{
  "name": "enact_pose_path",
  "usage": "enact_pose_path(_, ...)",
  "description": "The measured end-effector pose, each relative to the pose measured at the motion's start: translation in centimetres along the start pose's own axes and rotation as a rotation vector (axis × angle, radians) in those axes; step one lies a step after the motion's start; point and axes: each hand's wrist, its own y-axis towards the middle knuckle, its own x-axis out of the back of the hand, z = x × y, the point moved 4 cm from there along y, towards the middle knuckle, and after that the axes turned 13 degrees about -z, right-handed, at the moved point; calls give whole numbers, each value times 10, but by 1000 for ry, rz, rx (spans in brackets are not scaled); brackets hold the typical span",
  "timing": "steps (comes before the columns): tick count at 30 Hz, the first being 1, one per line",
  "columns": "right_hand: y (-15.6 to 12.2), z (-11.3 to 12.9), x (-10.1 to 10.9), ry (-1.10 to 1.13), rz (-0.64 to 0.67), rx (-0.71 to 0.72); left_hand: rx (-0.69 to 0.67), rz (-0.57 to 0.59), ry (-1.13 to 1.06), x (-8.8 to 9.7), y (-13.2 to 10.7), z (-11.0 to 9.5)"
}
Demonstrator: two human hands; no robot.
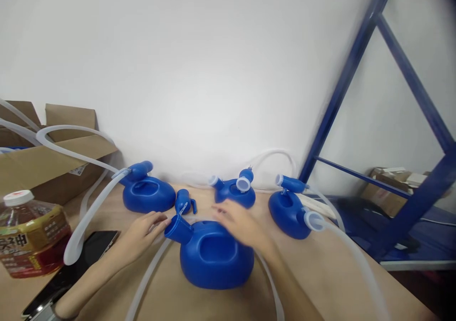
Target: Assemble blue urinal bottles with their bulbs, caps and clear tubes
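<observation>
A blue plastic urinal bottle (228,271) stands in front of me, its open neck (180,229) tilted up to the left. Beside that neck is my left hand (147,231), fingers loosely stretched and fingertips at its rim. I cannot tell whether they touch it. My right hand (239,222), slightly blurred, reaches over the bottle's upper right with fingers extended; nothing shows in it. Just behind the neck a blue cap piece with a small handle (183,201) rests on the table. A clear hose (151,271) runs along the bottle's left, and another piece of hose shows at its right.
More blue bottles stand at the left (151,196), at the back (228,193) and at the right (287,214), with hoses. A cardboard box (64,164), a drink bottle (33,245) and a phone (85,254) are on the left. A blue metal frame (347,83) rises at right.
</observation>
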Motion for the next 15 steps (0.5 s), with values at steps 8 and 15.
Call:
enact_pose_path(8,-14,-112,30,-155,323,-222,-6,17,21,-15,-10,28)
enact_pose_path(15,-11,-112,-17,-172,366,-80,54,25,25,-17,-16,44)
